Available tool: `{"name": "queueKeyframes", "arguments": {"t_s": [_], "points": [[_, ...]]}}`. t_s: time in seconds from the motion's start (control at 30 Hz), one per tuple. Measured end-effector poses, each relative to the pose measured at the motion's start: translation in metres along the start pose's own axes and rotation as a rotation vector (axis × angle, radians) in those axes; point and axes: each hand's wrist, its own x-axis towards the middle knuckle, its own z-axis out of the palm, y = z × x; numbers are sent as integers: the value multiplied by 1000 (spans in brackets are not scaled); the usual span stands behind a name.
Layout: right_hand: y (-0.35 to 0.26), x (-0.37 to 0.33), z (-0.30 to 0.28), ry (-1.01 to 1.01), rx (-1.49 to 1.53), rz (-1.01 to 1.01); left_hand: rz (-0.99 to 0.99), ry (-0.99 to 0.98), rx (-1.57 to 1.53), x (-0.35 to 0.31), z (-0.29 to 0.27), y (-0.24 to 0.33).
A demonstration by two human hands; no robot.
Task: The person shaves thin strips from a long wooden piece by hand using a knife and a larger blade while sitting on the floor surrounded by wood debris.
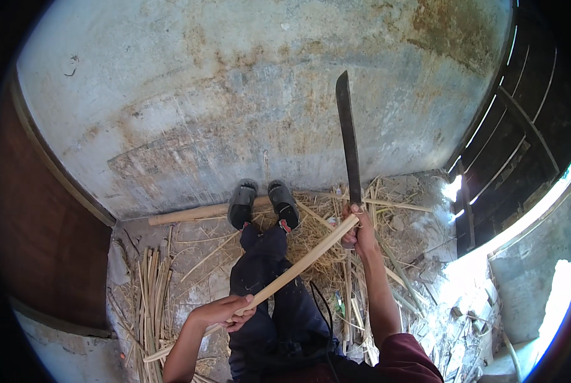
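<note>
My left hand (227, 312) is closed round the lower part of a pale split bamboo piece (300, 264), which slants up to the right across my legs. Its upper end meets my right hand (362, 235), whose fingers are wrapped round the handle of a machete (348, 137). The long dark blade points away from me, nearly straight up in front of the wall. The bamboo's end hides part of the right hand and the handle. Whether the right fingers also press on the bamboo, I cannot tell.
My shoes (243, 199) rest at a bamboo pole (191, 215) along the stained wall (234, 115). Split bamboo strips (151, 293) are piled at left. Shavings (327, 255) litter the floor. A brown panel (55, 223) stands left; dark slatted boards (509, 140) are right.
</note>
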Motion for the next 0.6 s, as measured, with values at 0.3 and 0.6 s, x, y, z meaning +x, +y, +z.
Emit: {"name": "queueKeyframes", "arguments": {"t_s": [0.3,0.6], "points": [[8,3,-11,394,43,-148,-24,62,57,-6,-7,-20],[40,-12,-96,544,-127,-78,-115,261,332,1,5,-15]]}}
